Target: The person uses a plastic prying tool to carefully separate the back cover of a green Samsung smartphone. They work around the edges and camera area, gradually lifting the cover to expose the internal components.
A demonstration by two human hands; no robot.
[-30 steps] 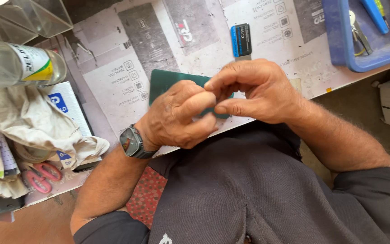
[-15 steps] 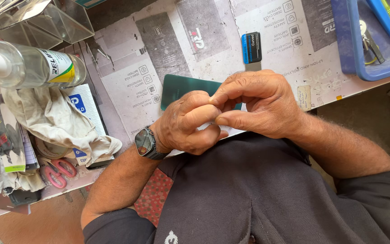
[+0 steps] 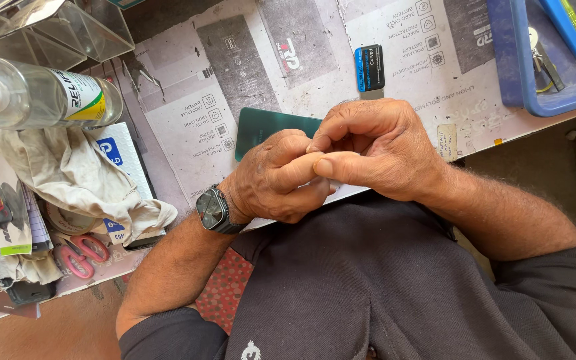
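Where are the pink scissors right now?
In the head view, the scissors lie at the table's lower left edge, under the crumpled cloth, left of the watch.

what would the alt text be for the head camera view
Seen from above, a person's left hand and right hand are pressed together, fingertips pinching something hidden, over a dark green flat panel on a paper-covered workbench. A clear spray bottle and crumpled cloth lie nearby.

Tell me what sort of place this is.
Probably a phone repair bench: a dark green phone-shaped panel lies by both hands, hand tools sit in a blue tray, and a clear spray bottle rests beside a rag.
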